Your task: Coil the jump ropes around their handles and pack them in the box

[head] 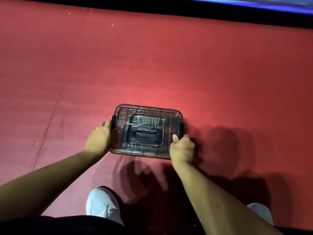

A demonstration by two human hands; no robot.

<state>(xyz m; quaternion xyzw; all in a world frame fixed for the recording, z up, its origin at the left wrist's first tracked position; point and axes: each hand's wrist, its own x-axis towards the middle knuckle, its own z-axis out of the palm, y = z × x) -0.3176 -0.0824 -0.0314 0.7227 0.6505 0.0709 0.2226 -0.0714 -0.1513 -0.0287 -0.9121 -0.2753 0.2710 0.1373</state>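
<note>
A dark, see-through plastic box (174, 119) with its lid on sits on the red floor mat, a black handle folded flat in the lid's middle. Striped rope coils show faintly through the lid. My left hand (100, 137) grips the box's left side at the black latch (113, 120). My right hand (182, 147) grips the near right corner, thumb on the lid, just below the right latch (181, 128).
Red mat (152, 65) stretches all around the box. A black strip and a blue edge (254, 7) run along the far side. My two white shoes (101, 204) stand close below the box.
</note>
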